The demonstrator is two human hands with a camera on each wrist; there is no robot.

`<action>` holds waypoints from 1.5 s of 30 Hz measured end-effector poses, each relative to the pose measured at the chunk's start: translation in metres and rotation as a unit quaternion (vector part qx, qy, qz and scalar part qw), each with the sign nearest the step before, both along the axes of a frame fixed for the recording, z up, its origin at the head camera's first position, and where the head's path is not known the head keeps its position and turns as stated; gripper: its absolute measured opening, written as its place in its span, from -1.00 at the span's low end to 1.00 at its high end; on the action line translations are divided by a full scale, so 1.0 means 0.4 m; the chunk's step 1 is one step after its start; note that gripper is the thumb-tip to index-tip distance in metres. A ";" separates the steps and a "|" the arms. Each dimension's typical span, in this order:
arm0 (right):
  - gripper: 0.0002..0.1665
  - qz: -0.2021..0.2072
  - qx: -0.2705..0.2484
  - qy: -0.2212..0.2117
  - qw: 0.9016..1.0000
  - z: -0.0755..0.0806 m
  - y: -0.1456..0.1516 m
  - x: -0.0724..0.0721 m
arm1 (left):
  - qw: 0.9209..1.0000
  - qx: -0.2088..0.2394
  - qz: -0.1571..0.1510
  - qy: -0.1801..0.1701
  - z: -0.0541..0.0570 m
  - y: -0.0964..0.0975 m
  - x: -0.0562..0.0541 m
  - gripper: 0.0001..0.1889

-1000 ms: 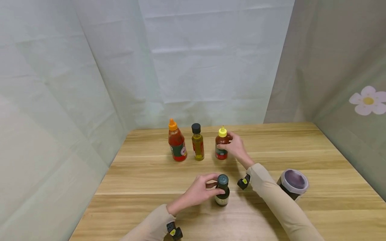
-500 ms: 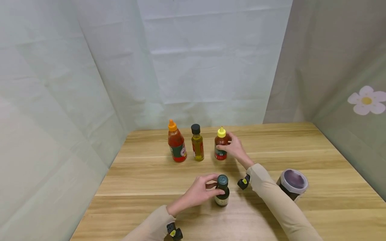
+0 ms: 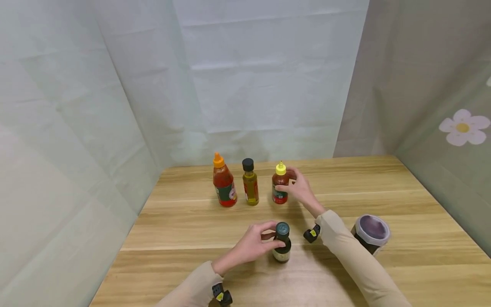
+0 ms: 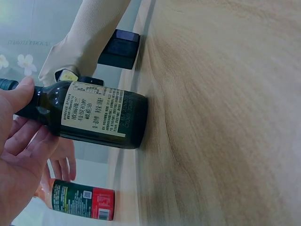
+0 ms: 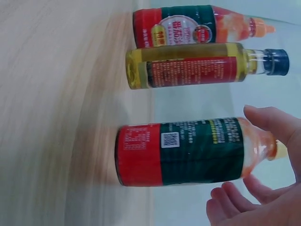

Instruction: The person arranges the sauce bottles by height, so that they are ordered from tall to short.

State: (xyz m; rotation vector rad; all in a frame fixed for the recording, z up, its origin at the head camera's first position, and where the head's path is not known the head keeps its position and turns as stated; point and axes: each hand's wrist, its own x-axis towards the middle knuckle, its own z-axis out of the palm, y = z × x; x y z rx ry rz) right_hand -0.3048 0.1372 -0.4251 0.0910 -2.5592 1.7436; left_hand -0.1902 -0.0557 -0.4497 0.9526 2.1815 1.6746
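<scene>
In the head view, my left hand (image 3: 251, 243) pinches a dark olive oil bottle (image 3: 282, 255) at its neck, thumb on one side and fingers on the other. The bottle stands upright with a cream label (image 4: 91, 110). Farther back, my right hand (image 3: 301, 187) holds a red sauce bottle (image 3: 280, 198) with a yellow nozzle cap. In the right wrist view, the thumb and index finger are at this bottle's shoulder, while the other fingers (image 5: 225, 200) hang beside it. The bottle's red and green label (image 5: 202, 150) shows.
Left of the sauce bottle stand a yellow oil bottle (image 3: 251, 189) with a black cap and a ketchup bottle (image 3: 225, 187) with an orange nozzle. A dark container (image 3: 370, 234) with a pale rim stands beside the right forearm. Cloth walls (image 3: 268, 85) rise behind the wooden table (image 3: 184, 230).
Both hands keep their places on the two bottles. The whole head view has shifted slightly; the bottles stay put on the table.
</scene>
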 end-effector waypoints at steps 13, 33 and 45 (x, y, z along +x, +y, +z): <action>-0.24 -0.004 -0.014 0.027 1.000 0.015 0.032 0.058 | 1.000 -0.010 0.003 0.012 -0.001 -0.003 0.000 -0.60; -0.55 0.014 0.005 0.076 0.997 0.055 0.079 0.176 | 1.000 -0.008 0.009 0.007 -0.004 0.000 0.001 -0.63; -0.60 0.028 0.030 0.085 0.996 0.082 0.128 0.242 | 1.000 -0.007 0.012 -0.003 -0.002 0.001 0.000 -0.62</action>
